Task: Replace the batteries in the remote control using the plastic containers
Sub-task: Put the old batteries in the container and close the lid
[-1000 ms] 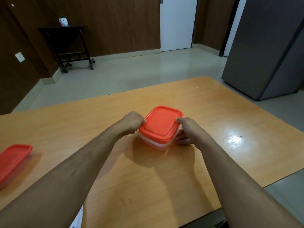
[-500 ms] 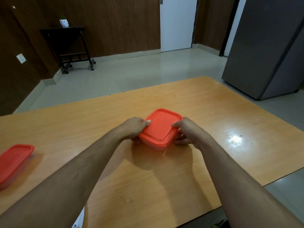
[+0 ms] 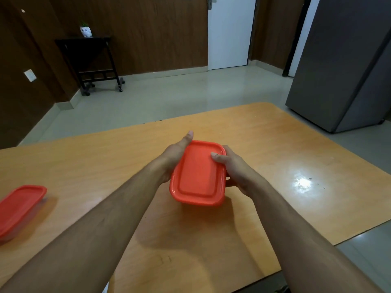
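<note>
Red-lidded container between both hands, left hand and right hand each in holding grip

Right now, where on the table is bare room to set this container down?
The wooden table is bare right of the right hand, around the light glare, and beyond the held red-lidded container to the far edge. The stretch between the left hand and the second red-lidded container is also free.

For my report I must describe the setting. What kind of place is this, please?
Probably a room in a home or small office, perhaps a dining area. A large wooden table stands on a tiled floor, a grey refrigerator is at the right, and a white door is set in wood-panelled walls.
</note>
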